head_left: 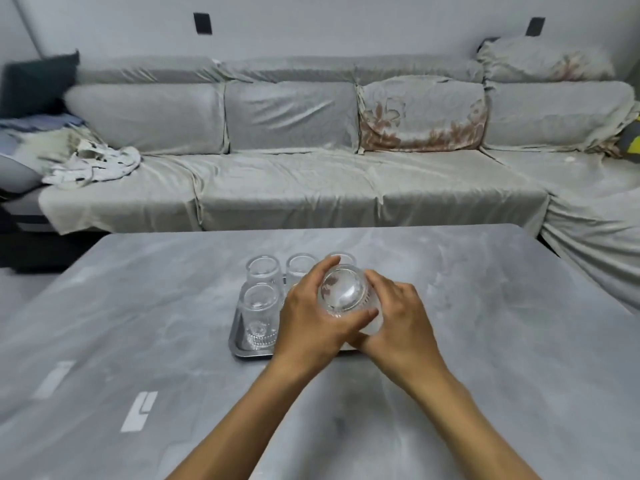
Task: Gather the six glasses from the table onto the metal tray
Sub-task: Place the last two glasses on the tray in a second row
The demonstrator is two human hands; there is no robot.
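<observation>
**Operator A:** Report the scene, left to right.

**Operator B:** I see a grey table [138,306] with white marks on its near-left part. The metal tray [242,353] sits at mid-table. On its left side stand two glasses: a near-left glass [260,315] and a far-left glass [264,271] behind it. Both stand upright and appear empty.

**Operator A:** Next column?

**Operator B:** A far-middle glass [301,268] stands on the tray, just right of the far-left one. A far-right glass [344,258] shows only its rim behind the hands. I cannot tell what stands beneath the hands.

**Operator A:** State of the hands?

**Operator B:** The left hand [308,323] wraps the left side of the held glass [343,296], thumb across its near wall. The right hand [398,323] cups the right side. Both hands grip this one glass. It is tilted, mouth toward me, above the near-right part of the tray. I cannot tell if it touches the tray.

**Operator A:** Background?

**Operator B:** A sofa [311,174] under a grey cover runs along the wall behind the table.
</observation>
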